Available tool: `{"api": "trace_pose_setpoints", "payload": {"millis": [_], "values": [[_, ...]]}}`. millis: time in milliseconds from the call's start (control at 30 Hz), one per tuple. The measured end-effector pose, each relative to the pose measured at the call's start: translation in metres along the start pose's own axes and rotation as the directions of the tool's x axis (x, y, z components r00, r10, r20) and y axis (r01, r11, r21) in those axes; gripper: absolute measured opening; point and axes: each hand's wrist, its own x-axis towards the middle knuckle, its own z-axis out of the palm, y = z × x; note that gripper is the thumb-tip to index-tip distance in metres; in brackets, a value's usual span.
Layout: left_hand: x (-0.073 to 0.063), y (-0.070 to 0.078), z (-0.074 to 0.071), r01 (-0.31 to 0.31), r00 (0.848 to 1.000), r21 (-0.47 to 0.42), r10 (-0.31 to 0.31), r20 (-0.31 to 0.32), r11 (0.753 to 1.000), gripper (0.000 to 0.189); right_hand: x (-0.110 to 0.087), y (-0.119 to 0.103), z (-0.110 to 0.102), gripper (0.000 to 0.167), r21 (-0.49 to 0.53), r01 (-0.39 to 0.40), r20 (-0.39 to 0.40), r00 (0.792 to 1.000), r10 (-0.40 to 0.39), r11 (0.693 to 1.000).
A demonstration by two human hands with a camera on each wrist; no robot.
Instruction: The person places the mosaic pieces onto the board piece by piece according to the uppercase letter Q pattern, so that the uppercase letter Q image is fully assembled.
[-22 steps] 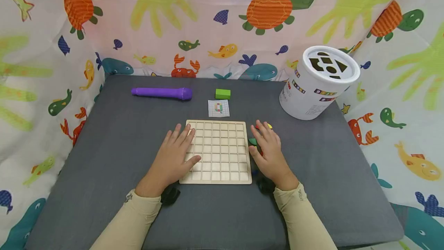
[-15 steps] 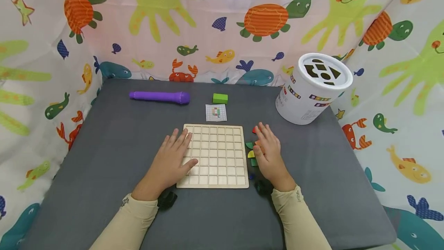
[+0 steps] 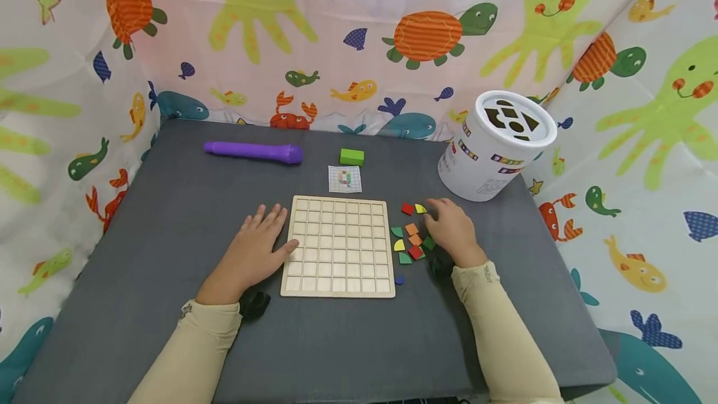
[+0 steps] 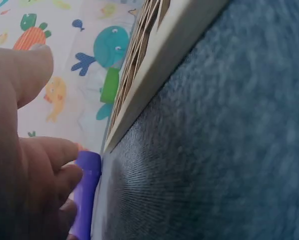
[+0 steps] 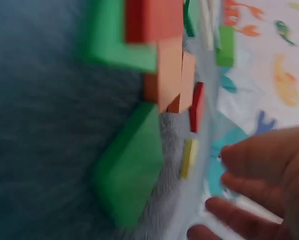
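A square wooden grid board (image 3: 338, 247) lies on the grey table. My left hand (image 3: 247, 257) is spread at its left side, its thumb overlapping the board's edge in the head view. My right hand (image 3: 453, 229) hovers at the right of a cluster of flat coloured pieces, fingers bent loosely and holding nothing. Nearest its fingertips is a yellow quarter-round piece (image 3: 420, 209), beside a red square (image 3: 407, 208). In the right wrist view a gap shows between the fingers and the yellow piece (image 5: 188, 158). A green piece (image 5: 132, 165) and orange pieces (image 5: 170, 72) lie lower down.
Behind the board are a small printed pattern card (image 3: 344, 179), a green block (image 3: 351, 156) and a purple microphone-shaped stick (image 3: 252, 151). A white bucket with shaped lid holes (image 3: 493, 148) stands at the back right. A blue piece (image 3: 399, 280) lies near the board's lower right.
My right hand has moved right and off the pieces, its fingers now bent, uncovering the coloured cluster. My left hand has slid left, mostly off the board.
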Motion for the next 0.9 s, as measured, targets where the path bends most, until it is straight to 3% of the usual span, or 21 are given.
{"api": "trace_pose_setpoints", "payload": {"millis": [67, 167, 367, 500, 567, 633, 700, 767, 900], "values": [[0.001, -0.002, 0.0, 0.017, 0.999, -0.024, -0.016, 0.037, 1.0, 0.084, 0.015, -0.001, 0.003, 0.045, -0.089, 0.011, 0.087, 0.996, -0.003, 0.996], [0.002, -0.005, 0.003, 0.04, 0.996, -0.036, -0.037, 0.082, 0.999, 0.084, 0.031, -0.005, 0.009, 0.045, -0.154, 0.035, 0.149, 0.989, -0.011, 0.987], [0.007, -0.007, 0.011, 0.037, 0.992, -0.017, -0.035, 0.122, 0.999, 0.087, 0.036, -0.016, 0.007, 0.029, -0.191, 0.075, 0.115, 0.992, -0.054, 0.979], [0.008, -0.005, 0.011, 0.035, 0.991, -0.022, -0.032, 0.134, 0.999, 0.088, 0.029, -0.05, 0.005, 0.026, -0.098, 0.17, 0.099, 0.982, -0.161, 0.98], [0.008, -0.004, 0.01, 0.035, 0.99, -0.028, -0.031, 0.135, 0.999, 0.086, 0.027, -0.08, 0.01, 0.027, -0.044, 0.259, 0.122, 0.96, -0.252, 0.965], [0.009, -0.003, 0.009, 0.042, 0.99, -0.019, -0.039, 0.137, 0.999, 0.086, 0.027, -0.113, 0.017, 0.026, -0.009, 0.352, 0.173, 0.923, -0.345, 0.936], [0.009, -0.002, 0.009, 0.049, 0.99, -0.018, -0.046, 0.134, 0.999, 0.085, 0.029, -0.141, 0.029, 0.022, -0.016, 0.443, 0.211, 0.878, -0.43, 0.896], [0.01, 0.0, 0.011, 0.051, 0.99, -0.011, -0.049, 0.132, 0.999, 0.085, 0.032, -0.16, 0.04, 0.016, -0.06, 0.506, 0.227, 0.846, -0.482, 0.86], [0.01, 0.006, 0.013, 0.04, 0.99, -0.007, -0.039, 0.133, 0.999, 0.085, 0.035, -0.173, 0.055, 0.007, -0.159, 0.542, 0.228, 0.833, -0.504, 0.825]]}}
